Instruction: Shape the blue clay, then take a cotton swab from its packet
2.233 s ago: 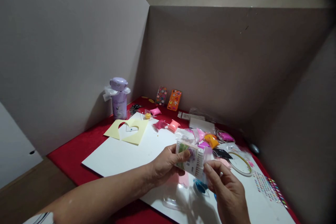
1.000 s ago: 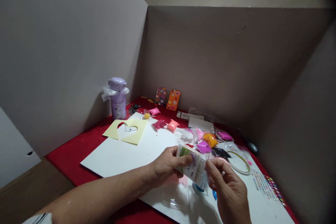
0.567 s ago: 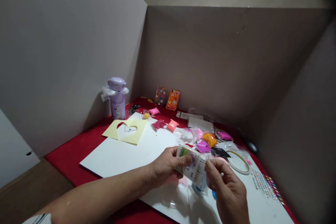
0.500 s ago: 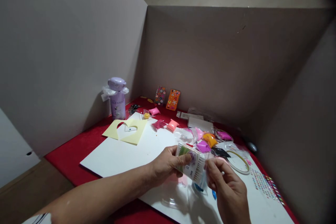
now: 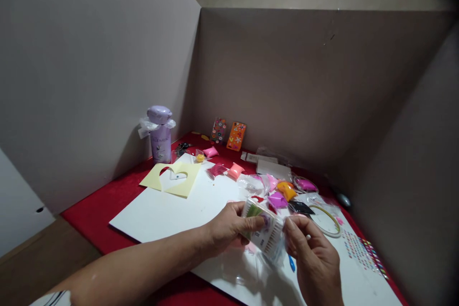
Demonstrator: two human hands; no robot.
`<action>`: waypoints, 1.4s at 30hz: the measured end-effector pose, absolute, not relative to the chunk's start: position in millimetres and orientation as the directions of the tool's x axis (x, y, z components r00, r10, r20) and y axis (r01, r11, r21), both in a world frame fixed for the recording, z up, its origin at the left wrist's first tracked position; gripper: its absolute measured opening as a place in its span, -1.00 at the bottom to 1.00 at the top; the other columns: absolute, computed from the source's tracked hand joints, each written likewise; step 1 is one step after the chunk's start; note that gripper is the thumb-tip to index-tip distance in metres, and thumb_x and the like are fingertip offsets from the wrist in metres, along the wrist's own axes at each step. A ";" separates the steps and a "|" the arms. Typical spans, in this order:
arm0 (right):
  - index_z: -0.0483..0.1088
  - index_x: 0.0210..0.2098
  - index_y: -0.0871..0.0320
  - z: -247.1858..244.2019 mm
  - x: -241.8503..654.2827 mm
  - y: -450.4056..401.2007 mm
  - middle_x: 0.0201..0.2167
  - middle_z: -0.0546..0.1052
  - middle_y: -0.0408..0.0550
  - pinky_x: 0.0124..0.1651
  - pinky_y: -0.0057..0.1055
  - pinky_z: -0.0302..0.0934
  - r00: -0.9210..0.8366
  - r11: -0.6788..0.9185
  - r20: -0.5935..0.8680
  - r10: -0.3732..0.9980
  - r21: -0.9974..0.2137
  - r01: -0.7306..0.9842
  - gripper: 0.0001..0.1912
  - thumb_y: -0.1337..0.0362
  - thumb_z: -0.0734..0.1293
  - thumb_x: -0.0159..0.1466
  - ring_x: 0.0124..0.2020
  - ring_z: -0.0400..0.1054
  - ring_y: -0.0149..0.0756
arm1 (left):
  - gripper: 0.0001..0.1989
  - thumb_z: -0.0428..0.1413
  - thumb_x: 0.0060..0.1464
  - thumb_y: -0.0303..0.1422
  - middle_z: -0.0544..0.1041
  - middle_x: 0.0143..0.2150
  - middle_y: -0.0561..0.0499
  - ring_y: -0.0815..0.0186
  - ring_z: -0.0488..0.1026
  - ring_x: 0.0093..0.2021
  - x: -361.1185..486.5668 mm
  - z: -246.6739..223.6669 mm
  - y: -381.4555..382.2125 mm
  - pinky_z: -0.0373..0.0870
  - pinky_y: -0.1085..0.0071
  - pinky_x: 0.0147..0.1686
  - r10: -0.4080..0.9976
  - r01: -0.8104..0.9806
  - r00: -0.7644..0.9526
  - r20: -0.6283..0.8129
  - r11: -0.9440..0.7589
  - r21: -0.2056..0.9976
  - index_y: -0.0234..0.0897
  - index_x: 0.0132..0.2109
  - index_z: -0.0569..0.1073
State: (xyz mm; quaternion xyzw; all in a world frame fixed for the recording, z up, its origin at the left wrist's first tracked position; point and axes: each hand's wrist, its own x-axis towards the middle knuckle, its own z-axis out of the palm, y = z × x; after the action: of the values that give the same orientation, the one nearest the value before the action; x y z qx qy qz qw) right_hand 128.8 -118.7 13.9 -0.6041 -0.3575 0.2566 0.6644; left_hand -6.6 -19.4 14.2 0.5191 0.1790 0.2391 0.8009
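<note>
A clear plastic pack of cotton swabs point(image 5: 261, 234) with a green and white label is held up over the white board. My left hand point(image 5: 234, 224) is closed round its left end, the thumb lying across the label. At the pack's right end, my right hand point(image 5: 311, 253) pinches the clear plastic between thumb and fingers. A small white tip point(image 5: 308, 237) pokes out from between the right fingers, perhaps a single swab. Underneath the pack lies a clear plastic container point(image 5: 238, 272), and a blue piece point(image 5: 291, 264) rests near my right hand.
The white board point(image 5: 143, 215) lies on a red cloth point(image 5: 86, 210). Several clay packets, such as an orange one point(image 5: 287, 190), sit beyond my hands. A yellow ring point(image 5: 324, 220) and stick-on gems point(image 5: 362, 253) are to the right. A purple bottle point(image 5: 161, 143) stands at the back left, by heart-cut paper point(image 5: 152, 179).
The pack has shifted slightly right and down, with its right end tilting down. My right hand has moved a little with it, still pinching the plastic.
</note>
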 end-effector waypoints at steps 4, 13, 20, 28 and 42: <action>0.32 -0.43 0.18 17.3 125.6 -119.9 -0.62 0.17 -0.22 -0.56 -0.53 -0.06 0.617 0.134 0.159 0.770 -0.987 0.088 -0.65 0.00 0.35 0.11 -0.59 -0.01 -0.48 | -0.57 0.27 -0.19 -0.12 0.40 -0.46 0.00 0.48 0.25 -0.60 -6.6 13.7 -20.1 0.09 0.51 -0.61 0.569 -0.203 0.822 -0.029 0.339 0.919 -0.39 -0.28 0.45; 0.36 -0.40 0.19 15.6 124.2 -118.5 -0.59 0.23 -0.22 -0.57 -0.58 -0.03 0.547 0.104 0.129 0.827 -0.992 0.077 -0.65 0.00 0.36 0.10 -0.58 0.04 -0.50 | -0.59 0.21 -0.09 -0.12 0.40 -0.46 0.02 0.47 0.27 -0.57 -4.7 12.1 -15.0 0.10 0.55 -0.63 0.636 -0.254 0.771 -0.030 0.350 0.901 -0.39 -0.22 0.43; 0.34 -0.45 0.20 14.4 124.0 -119.3 -0.59 0.26 -0.20 -0.57 -0.55 0.00 0.516 0.101 0.146 0.844 -0.988 0.113 -0.65 0.01 0.37 0.08 -0.58 0.06 -0.48 | -0.57 0.22 -0.11 -0.12 0.42 -0.46 0.01 0.46 0.29 -0.55 -5.7 14.7 -17.7 0.11 0.55 -0.61 0.635 -0.247 0.771 -0.045 0.363 0.898 -0.41 -0.21 0.43; 0.37 -0.35 0.19 6.4 130.0 -116.1 -0.55 0.29 -0.18 -0.58 -0.57 0.03 0.487 0.078 0.123 0.865 -0.991 0.111 -0.66 0.01 0.34 0.13 -0.58 0.08 -0.48 | -0.57 0.24 -0.14 -0.11 0.41 -0.47 0.03 0.48 0.27 -0.57 -2.9 9.0 -12.5 0.09 0.55 -0.61 0.656 -0.292 0.753 -0.051 0.402 0.868 -0.37 -0.23 0.40; 0.36 -0.38 0.20 9.5 117.5 -112.9 -0.62 0.22 -0.22 -0.59 -0.54 -0.01 0.500 0.051 0.149 0.853 -0.978 0.204 -0.63 -0.02 0.33 0.12 -0.61 0.04 -0.48 | -0.54 0.25 -0.17 -0.08 0.40 -0.47 0.04 0.47 0.27 -0.58 -8.5 20.2 -13.7 0.07 0.55 -0.64 0.707 -0.346 0.701 -0.090 0.448 0.824 -0.35 -0.25 0.37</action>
State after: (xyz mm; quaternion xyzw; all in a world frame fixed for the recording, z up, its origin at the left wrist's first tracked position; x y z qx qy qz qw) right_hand 117.5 -112.9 9.5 -0.6320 -0.4181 0.2741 0.5922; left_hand -8.5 -13.7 20.2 0.4165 0.2166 0.3201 0.8229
